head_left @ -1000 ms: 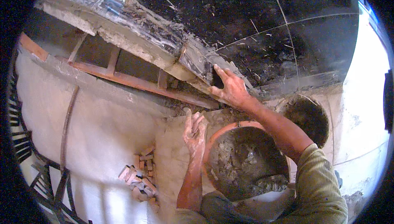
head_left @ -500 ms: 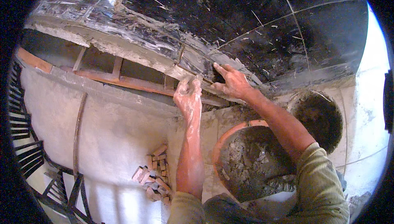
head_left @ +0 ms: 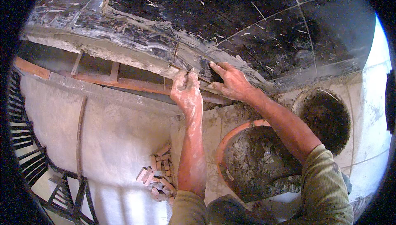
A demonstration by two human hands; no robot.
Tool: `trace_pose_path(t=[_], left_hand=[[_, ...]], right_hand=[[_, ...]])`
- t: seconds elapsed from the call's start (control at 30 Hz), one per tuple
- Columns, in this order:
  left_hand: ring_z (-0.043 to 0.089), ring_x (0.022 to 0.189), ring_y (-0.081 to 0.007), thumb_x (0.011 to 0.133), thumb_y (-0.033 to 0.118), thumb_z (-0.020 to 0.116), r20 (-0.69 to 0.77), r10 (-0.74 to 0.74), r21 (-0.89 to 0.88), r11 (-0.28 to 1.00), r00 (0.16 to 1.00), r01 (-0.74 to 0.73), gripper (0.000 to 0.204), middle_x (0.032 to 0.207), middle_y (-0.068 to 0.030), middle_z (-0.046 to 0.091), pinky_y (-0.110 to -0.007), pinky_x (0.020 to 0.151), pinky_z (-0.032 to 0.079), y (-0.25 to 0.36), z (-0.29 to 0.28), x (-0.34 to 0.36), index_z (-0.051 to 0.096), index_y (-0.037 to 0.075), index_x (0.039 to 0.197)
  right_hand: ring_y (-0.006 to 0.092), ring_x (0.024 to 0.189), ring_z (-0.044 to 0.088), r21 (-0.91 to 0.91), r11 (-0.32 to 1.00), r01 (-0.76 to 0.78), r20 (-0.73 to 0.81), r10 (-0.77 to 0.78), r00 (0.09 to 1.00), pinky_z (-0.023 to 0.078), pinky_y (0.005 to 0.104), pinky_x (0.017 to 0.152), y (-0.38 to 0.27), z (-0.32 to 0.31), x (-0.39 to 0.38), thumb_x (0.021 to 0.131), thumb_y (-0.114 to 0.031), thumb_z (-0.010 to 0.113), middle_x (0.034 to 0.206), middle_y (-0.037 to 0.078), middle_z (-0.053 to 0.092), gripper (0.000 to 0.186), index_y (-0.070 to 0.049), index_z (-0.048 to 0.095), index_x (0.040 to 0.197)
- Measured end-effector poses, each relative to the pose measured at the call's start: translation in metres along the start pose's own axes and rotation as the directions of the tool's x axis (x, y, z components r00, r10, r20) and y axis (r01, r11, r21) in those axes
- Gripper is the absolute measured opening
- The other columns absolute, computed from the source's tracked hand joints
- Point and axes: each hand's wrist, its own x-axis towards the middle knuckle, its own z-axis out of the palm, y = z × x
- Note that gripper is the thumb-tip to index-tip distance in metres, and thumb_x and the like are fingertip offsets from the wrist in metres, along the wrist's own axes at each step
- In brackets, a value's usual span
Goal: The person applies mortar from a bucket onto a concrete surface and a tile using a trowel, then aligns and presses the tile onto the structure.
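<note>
My left hand [head_left: 186, 91] is closed, its fingertips pinched together against the front edge of a mortar-smeared slab [head_left: 136, 54]. Whatever those fingers hold, if anything, is too small to make out. Beside it, my right hand [head_left: 234, 84] lies over a dark tile strip [head_left: 204, 66] at the same edge. Its index finger stretches onto the top face and its thumb rests lower, near the front edge. Grey mortar covers the joint behind the strip, next to large black tiles [head_left: 198, 14] with pale scratches. Both hands are dusted with grey-white residue.
Under my right forearm stands an orange-rimmed basin [head_left: 221, 150] of grey mortar. A round dark container [head_left: 324, 122] is at the right. Broken bricks [head_left: 159, 175] lie on the floor. Below the slab is an orange-edged framework [head_left: 123, 82]; a black railing [head_left: 66, 188] stands at left.
The view has shifted slightly. My left fingers have closed more tightly at the slab edge, while my right hand stays on the tile strip.
</note>
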Motion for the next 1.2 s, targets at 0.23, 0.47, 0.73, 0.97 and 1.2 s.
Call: trace_pose_path(t=[0.23,0.47,0.73,0.97,1.2], left_hand=[[0.055,0.058,-0.0116,0.082,-0.002,0.063,-0.091,-0.034,0.031,0.999,0.995,0.037,0.015,0.078,-0.0086,0.06,-0.025,0.051,0.048,0.004,0.006,0.001,0.059,-0.009,0.095],[0.061,0.06,-0.0181,0.082,-0.004,0.06,-0.142,-0.057,0.036,0.997,0.988,0.062,0.013,0.078,-0.0126,0.06,-0.028,0.055,0.054,0.013,0.013,0.0,0.058,-0.01,0.092],[0.063,0.057,-0.0245,0.077,-0.005,0.065,-0.078,-0.026,0.066,0.997,0.997,0.031,0.02,0.079,-0.0166,0.062,-0.032,0.051,0.056,0.007,0.004,0.006,0.056,-0.01,0.095],[0.063,0.057,-0.023,0.078,-0.001,0.068,-0.067,0.003,0.06,0.998,0.998,0.001,0.017,0.077,-0.0144,0.063,-0.03,0.052,0.056,0.013,0.003,0.004,0.059,-0.008,0.091],[0.06,0.065,-0.0147,0.082,-0.004,0.062,-0.055,-0.007,0.022,1.0,0.998,0.008,0.01,0.075,-0.0094,0.061,-0.029,0.057,0.054,0.01,0.002,0.005,0.059,-0.008,0.09]], right_hand=[[0.0379,0.109,0.051,-0.009,1.0,-0.006,-0.106,0.005,0.994,0.044,0.0427,0.092,-0.003,0.013,-0.002,0.081,-0.032,0.064,0.121,0.021,0.05,0.064,-0.004,0.043,0.134],[0.0338,0.109,0.053,0.001,0.998,-0.058,-0.27,0.056,0.961,0.047,0.042,0.09,-0.005,0.026,-0.007,0.079,-0.028,0.066,0.122,0.015,0.052,0.052,-0.008,0.054,0.125],[0.0344,0.107,0.054,-0.004,0.998,-0.056,-0.296,0.053,0.954,0.047,0.0417,0.089,-0.002,0.028,-0.007,0.08,-0.028,0.066,0.124,0.015,0.053,0.051,-0.008,0.054,0.126],[0.0376,0.101,0.056,-0.035,0.999,0.018,-0.34,-0.029,0.94,0.051,0.0452,0.08,-0.002,0.034,-0.006,0.08,-0.024,0.065,0.116,0.019,0.053,0.051,-0.003,0.052,0.125],[0.0374,0.1,0.058,-0.049,0.999,0.001,-0.283,-0.014,0.959,0.052,0.0445,0.078,-0.002,0.032,-0.006,0.081,-0.026,0.064,0.118,0.02,0.052,0.052,-0.001,0.05,0.125]])
